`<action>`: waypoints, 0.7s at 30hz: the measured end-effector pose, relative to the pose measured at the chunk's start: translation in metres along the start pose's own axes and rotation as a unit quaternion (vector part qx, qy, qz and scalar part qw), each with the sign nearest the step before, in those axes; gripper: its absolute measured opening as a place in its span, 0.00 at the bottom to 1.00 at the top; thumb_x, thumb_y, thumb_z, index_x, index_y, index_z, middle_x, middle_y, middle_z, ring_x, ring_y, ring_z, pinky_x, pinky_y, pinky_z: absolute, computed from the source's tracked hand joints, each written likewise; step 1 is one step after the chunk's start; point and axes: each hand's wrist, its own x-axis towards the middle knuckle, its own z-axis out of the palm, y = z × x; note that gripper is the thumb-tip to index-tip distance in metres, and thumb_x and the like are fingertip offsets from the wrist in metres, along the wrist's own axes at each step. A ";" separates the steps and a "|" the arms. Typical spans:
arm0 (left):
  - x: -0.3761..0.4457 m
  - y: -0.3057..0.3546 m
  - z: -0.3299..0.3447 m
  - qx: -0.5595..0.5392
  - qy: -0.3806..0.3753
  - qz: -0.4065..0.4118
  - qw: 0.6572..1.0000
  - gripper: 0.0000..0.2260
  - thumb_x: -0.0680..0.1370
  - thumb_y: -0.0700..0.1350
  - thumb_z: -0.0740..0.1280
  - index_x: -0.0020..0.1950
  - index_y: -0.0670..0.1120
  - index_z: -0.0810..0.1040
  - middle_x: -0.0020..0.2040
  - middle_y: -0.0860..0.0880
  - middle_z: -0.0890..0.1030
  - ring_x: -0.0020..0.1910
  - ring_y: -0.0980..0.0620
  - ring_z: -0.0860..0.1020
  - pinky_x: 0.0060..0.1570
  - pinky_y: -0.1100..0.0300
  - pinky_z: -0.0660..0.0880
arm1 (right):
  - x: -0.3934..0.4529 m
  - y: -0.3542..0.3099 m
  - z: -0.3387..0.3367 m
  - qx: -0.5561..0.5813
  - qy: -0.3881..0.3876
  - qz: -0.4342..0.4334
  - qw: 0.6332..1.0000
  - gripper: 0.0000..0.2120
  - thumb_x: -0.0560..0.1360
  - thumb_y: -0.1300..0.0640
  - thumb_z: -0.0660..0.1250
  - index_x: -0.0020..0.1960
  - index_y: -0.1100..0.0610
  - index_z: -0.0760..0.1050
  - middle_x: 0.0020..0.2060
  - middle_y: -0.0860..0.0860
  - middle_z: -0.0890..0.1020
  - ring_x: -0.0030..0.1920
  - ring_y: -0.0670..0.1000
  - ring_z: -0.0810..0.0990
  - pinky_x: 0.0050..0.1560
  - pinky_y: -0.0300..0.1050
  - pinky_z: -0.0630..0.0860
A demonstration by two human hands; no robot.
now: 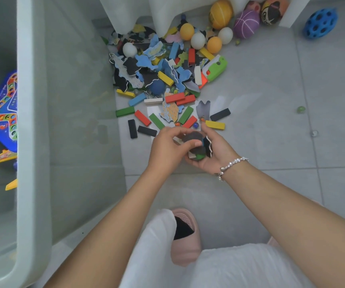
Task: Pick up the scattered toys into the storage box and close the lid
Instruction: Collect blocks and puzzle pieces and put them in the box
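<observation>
The pale green storage box (34,121) stands open at the left, with a blue game board (1,113) and yellow pieces inside. A heap of scattered toys (167,75) lies on the floor: coloured wooden blocks, puzzle pieces, marbles, small balls. Just in front of the heap, my right hand (211,154) cups a stack of dark puzzle pieces (198,146) with a green piece underneath. My left hand (167,148) pinches the top piece of that stack with thumb and fingers.
Larger balls (246,21) and a blue holey ball (321,22) lie at the back right by white furniture legs (159,15). A green-white toy (215,69) lies beside the heap. Loose marbles (300,109) sit on the grey tiles. My pink slipper (185,235) is below.
</observation>
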 end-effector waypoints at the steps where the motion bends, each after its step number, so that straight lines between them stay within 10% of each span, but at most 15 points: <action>1: 0.001 0.001 -0.002 0.012 0.005 0.021 1.000 0.09 0.69 0.48 0.75 0.47 0.57 0.81 0.48 0.53 0.77 0.45 0.65 0.74 0.45 0.69 0.71 | 0.001 -0.001 0.001 0.005 0.000 0.002 1.000 0.17 0.75 0.44 0.63 0.54 0.57 0.76 0.45 0.55 0.82 0.46 0.52 0.81 0.46 0.46 0.78; 8: 0.025 -0.022 -0.018 -0.044 0.154 -0.089 0.983 0.06 0.74 0.51 0.69 0.47 0.50 0.80 0.46 0.52 0.81 0.46 0.55 0.77 0.52 0.55 0.77 | 0.008 -0.007 0.010 0.023 0.044 0.011 0.999 0.12 0.74 0.48 0.66 0.48 0.57 0.74 0.38 0.55 0.78 0.35 0.51 0.77 0.34 0.41 0.76; 11: 0.038 -0.034 -0.022 0.009 0.199 -0.109 0.974 0.13 0.75 0.51 0.69 0.57 0.48 0.78 0.55 0.48 0.76 0.43 0.58 0.74 0.48 0.65 0.70 | 0.012 -0.007 0.017 0.023 0.043 0.005 0.999 0.12 0.74 0.48 0.66 0.47 0.57 0.75 0.41 0.55 0.78 0.37 0.52 0.76 0.32 0.40 0.77; 15: 0.052 -0.038 -0.021 0.076 0.180 -0.103 0.975 0.22 0.75 0.51 0.69 0.67 0.49 0.72 0.57 0.49 0.65 0.49 0.51 0.74 0.54 0.64 0.70 | 0.015 -0.003 0.020 0.008 0.061 -0.010 0.998 0.12 0.74 0.48 0.66 0.42 0.57 0.76 0.39 0.55 0.78 0.37 0.52 0.76 0.31 0.39 0.77; 21: 0.046 -0.044 -0.009 0.163 0.159 -0.068 0.971 0.11 0.73 0.45 0.71 0.54 0.45 0.78 0.58 0.45 0.69 0.56 0.45 0.72 0.53 0.60 0.70 | 0.014 0.005 0.014 0.012 0.085 -0.019 0.996 0.13 0.75 0.51 0.66 0.35 0.56 0.77 0.37 0.56 0.77 0.36 0.53 0.75 0.36 0.44 0.76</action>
